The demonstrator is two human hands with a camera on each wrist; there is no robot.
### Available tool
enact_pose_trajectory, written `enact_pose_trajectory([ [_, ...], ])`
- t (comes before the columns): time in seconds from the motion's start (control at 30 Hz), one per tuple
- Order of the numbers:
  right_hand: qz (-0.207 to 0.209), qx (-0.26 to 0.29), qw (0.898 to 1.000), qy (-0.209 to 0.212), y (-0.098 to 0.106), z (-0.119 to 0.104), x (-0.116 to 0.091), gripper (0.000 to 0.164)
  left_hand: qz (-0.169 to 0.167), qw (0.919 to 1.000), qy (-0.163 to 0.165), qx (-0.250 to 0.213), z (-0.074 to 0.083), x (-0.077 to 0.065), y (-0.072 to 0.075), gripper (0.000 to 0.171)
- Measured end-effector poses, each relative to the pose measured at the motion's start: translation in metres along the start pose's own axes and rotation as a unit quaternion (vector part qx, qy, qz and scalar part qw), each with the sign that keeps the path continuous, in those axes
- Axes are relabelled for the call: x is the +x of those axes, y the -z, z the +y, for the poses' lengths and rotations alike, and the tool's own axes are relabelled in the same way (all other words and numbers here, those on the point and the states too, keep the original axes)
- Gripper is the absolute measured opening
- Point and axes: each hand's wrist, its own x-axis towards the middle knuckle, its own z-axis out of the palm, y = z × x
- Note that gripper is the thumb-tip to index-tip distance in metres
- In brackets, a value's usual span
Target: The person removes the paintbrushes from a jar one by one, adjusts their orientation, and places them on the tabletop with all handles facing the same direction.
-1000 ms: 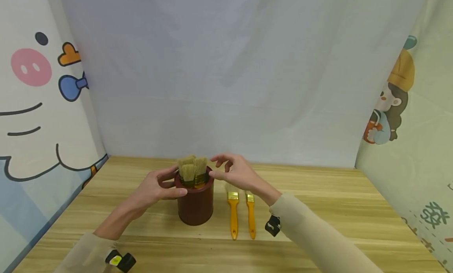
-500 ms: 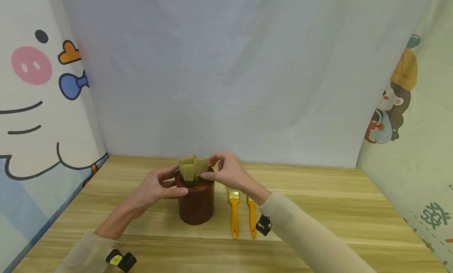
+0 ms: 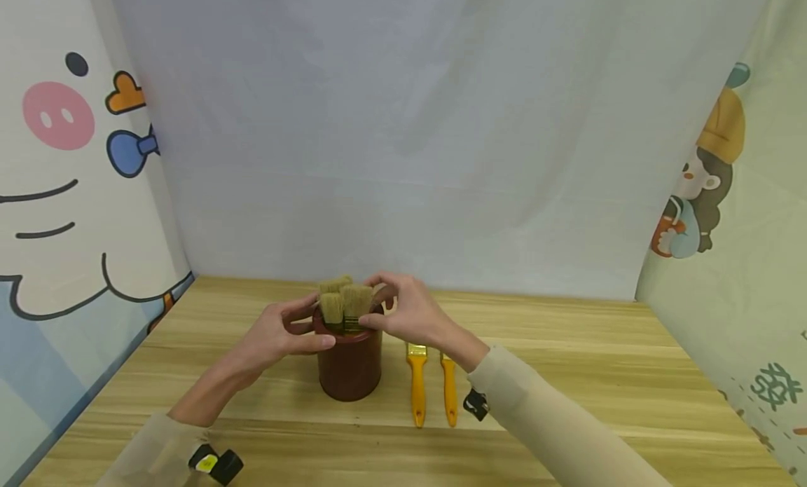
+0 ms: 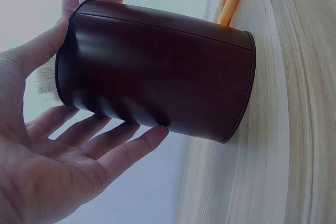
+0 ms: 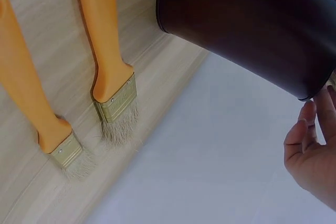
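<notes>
A dark red cylindrical container (image 3: 349, 368) stands upright on the wooden table, with several paintbrushes (image 3: 330, 309) in it, bristles up. My left hand (image 3: 284, 331) holds the container from the left, its thumb at the front rim. In the left wrist view its fingers (image 4: 131, 153) lie along the container's side. On the right of the rim, my right hand (image 3: 410, 308) pinches a wide paintbrush (image 3: 357, 301) near the ferrule, thumb in front and fingers behind. That brush's handle is hidden inside the container.
Two paintbrushes with orange handles, a wider one (image 3: 418, 389) and a narrower one (image 3: 450, 392), lie side by side right of the container, bristles toward the back. A pale cloth (image 3: 403, 158) hangs behind the table (image 3: 567, 417), with printed cloths at both sides.
My right hand has moved left to the container and taken hold of the wide paintbrush, whose bristles have turned and shifted among the others. The left hand has stayed on the container.
</notes>
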Motion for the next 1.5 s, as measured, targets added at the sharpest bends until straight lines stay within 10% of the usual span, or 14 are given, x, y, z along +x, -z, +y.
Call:
enact_pose_trajectory([
  [1.5,0.12,0.044,0.979,0.162,0.043,-0.036,0.009,0.047,0.004,0.9999,0.01,0.002,0.002,-0.002,-0.001,0.092],
])
